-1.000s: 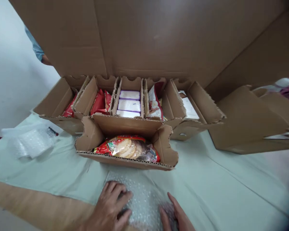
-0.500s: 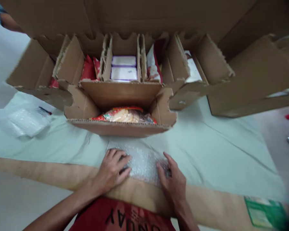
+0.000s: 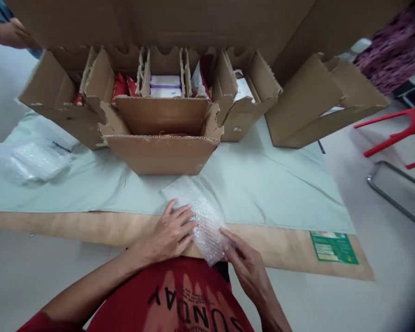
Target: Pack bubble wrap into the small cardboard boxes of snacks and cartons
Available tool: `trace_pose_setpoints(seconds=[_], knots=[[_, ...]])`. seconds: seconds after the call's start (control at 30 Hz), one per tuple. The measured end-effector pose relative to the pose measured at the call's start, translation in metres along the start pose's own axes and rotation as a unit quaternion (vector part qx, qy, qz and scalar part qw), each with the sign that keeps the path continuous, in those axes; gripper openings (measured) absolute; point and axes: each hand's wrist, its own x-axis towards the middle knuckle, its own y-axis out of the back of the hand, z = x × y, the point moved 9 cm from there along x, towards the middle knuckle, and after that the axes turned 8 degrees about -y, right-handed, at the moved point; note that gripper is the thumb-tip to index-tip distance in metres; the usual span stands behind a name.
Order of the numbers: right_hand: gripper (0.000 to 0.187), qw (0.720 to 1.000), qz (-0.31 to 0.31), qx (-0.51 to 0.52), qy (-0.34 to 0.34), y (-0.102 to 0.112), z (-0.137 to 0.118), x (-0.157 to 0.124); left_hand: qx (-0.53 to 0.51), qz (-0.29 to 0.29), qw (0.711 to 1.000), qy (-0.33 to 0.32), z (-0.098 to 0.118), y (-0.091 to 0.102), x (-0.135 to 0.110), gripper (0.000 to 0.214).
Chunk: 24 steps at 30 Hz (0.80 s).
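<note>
Now we've turned the bubble wrap (image 3: 210,221) askew: left hand (image 3: 176,230) spread against it, right hand (image 3: 245,256) pinching its edge (near end overhangs table (image 3: 90,225), probably easier gripping).

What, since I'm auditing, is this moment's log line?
left hand: on wrap | right hand: at wrap's right edge | nearest box: beyond wrap | cloth: partly under wrap

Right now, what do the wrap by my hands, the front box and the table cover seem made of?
Bubble wrap: clear, glossy plastic, judging by its bubbled glints. Front box: matte brown corrugated cardboard, shown by its ridged cut edge. Table cover: probably pale green fabric, dull with soft creases, though plastic is possible.
</note>
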Motion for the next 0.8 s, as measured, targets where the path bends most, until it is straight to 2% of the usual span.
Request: trace_pose_setpoints(seconds=[0.07,0.13,0.27,0.37,0.43,0.53,0.6,0.67,0.73,0.8], knots=[[0.029,0.999,-0.006,0.036,-0.002,0.0,0.009,-0.022,-0.022,-0.023,0.999,-0.029,0.007,-0.008,0.007,0.031],[0.027,0.997,-0.006,0.075,-0.032,-0.002,0.021,-0.039,-0.039,-0.034,0.997,-0.048,0.013,-0.009,0.009,0.038],[0.039,0.977,-0.03,0.175,-0.118,-0.018,0.04,-0.053,-0.059,-0.036,0.995,-0.074,0.027,0.005,-0.003,0.058],[0.048,0.957,-0.058,0.253,-0.132,-0.028,0.037,-0.053,-0.087,-0.04,0.992,-0.088,0.039,0.008,-0.02,0.064],[0.05,0.939,-0.083,0.307,-0.132,-0.033,0.032,-0.052,-0.099,-0.012,0.991,-0.091,0.044,0.008,-0.029,0.06],[0.055,0.924,-0.128,0.344,-0.103,-0.034,0.02,-0.05,-0.114,0.089,0.988,-0.056,0.04,0.008,-0.034,0.033],[0.06,0.947,-0.091,0.301,-0.063,-0.019,0.015,-0.045,-0.136,0.163,0.977,0.014,0.027,0.009,-0.037,0.018],[0.064,0.979,0.018,0.205,-0.008,0.006,0.011,-0.037,-0.157,0.204,0.962,0.092,0.013,0.008,-0.042,0.014],[0.068,0.988,0.1,0.112,0.044,0.02,0.002,-0.029,-0.163,0.21,0.953,0.143,0.005,0.005,-0.045,0.017],[0.073,0.991,0.092,0.069,0.07,0.012,-0.006,-0.015,-0.164,0.2,0.953,0.16,0.002,0.002,-0.046,0.026]])
